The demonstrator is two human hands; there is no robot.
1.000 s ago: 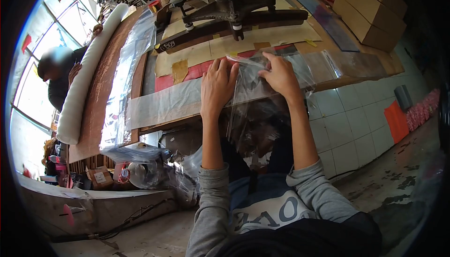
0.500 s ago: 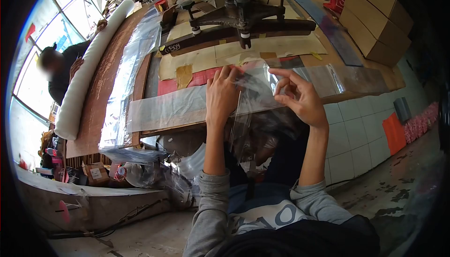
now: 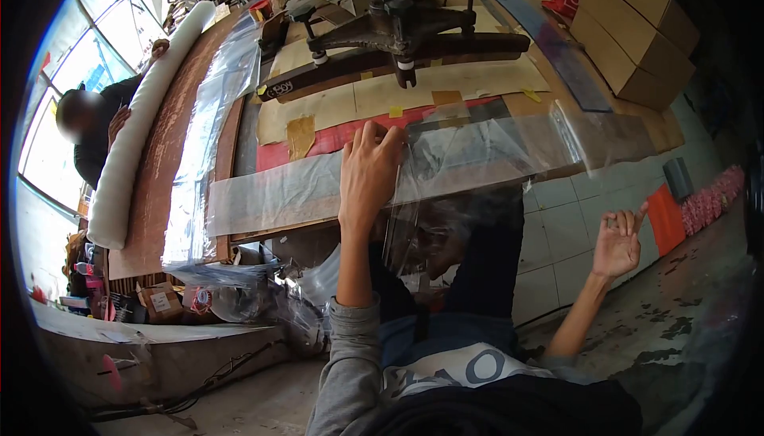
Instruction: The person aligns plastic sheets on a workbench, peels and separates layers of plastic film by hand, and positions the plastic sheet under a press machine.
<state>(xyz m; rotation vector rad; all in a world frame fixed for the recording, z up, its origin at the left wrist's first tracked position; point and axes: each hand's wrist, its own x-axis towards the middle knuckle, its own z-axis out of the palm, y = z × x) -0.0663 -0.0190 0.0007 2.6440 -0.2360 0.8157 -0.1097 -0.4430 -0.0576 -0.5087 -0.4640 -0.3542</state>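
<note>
My left hand [image 3: 370, 173] is closed over the far edge of a clear plastic sheet [image 3: 278, 196] at the table's near side, its fingers bent down and pressed together beside a red strip [image 3: 318, 140]. The sheet runs left and right along the table edge, wrinkled to the right of my hand. Out to the right, off the table and above the floor, my right hand [image 3: 617, 243] is open with its fingers apart; nothing shows in it. Above the table's middle hangs a dark metal press head with a long bar [image 3: 454, 52].
A white roll [image 3: 147, 130] lies along the table's left side, with another person [image 3: 99, 130] holding it. Long clear sheets [image 3: 208, 149] lie near it. Cardboard boxes [image 3: 637, 30] stand at the right. Clear film hangs down in front of my legs.
My right hand has left the sheet and swung right and toward me, off the table. My left hand has shifted slightly left and stays on the sheet.
</note>
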